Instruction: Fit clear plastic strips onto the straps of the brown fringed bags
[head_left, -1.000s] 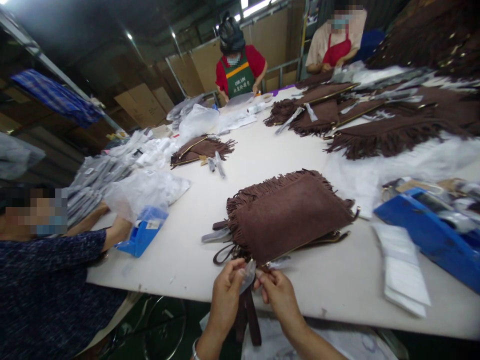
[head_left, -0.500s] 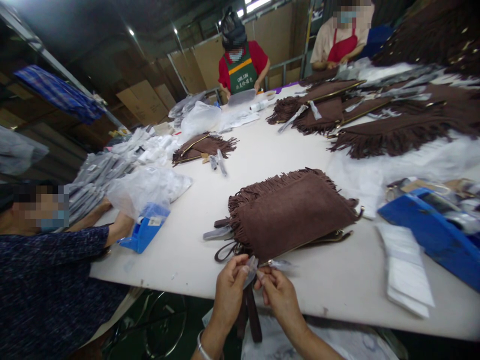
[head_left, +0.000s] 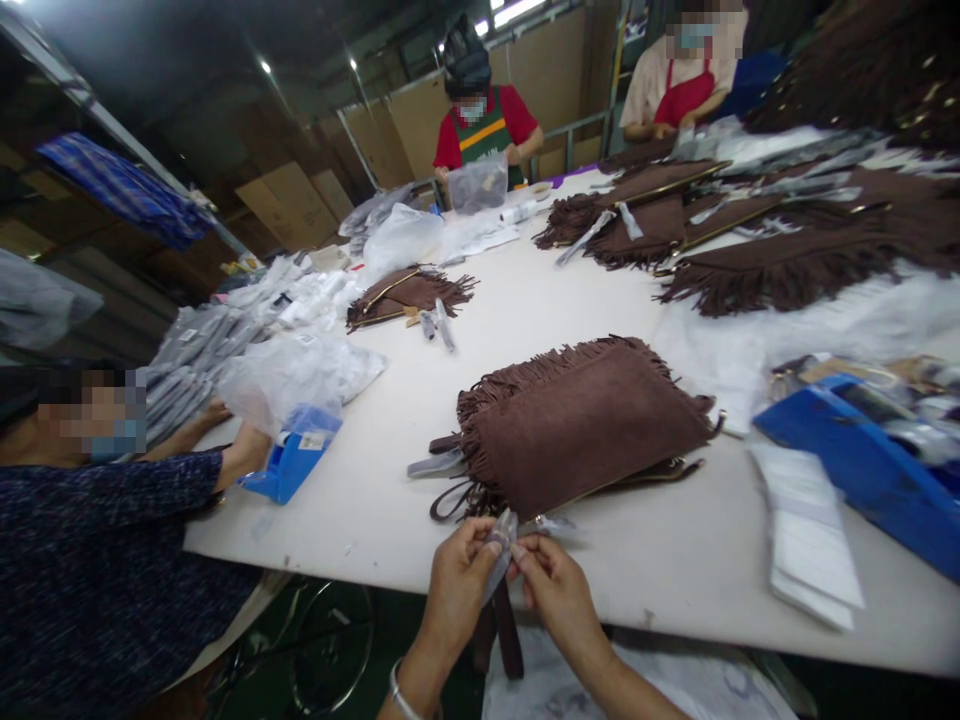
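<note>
A brown fringed bag (head_left: 581, 430) lies flat near the table's front edge, its zipper side toward me. Just below its near left corner, my left hand (head_left: 466, 565) pinches a small clear plastic wrapper (head_left: 501, 550) that appears to cover a strap end or fitting. My right hand (head_left: 551, 570) is closed at the same wrapper, its thumb and forefinger pressed together on its right edge. Brown straps (head_left: 508, 635) hang down over the table edge between my wrists. Another plastic-wrapped piece (head_left: 551, 524) lies beside the zipper end.
To the right stand a blue bin (head_left: 862, 470) of supplies and a stack of white papers (head_left: 810, 540). More brown bags (head_left: 810, 240) cover the far right. A blue tape dispenser (head_left: 289, 460) sits left, near a co-worker's arm. A person opposite (head_left: 487, 135) handles a plastic bag.
My hands stay at the wrapper with only slight finger movement. The person opposite has lifted a plastic bag upright from the table.
</note>
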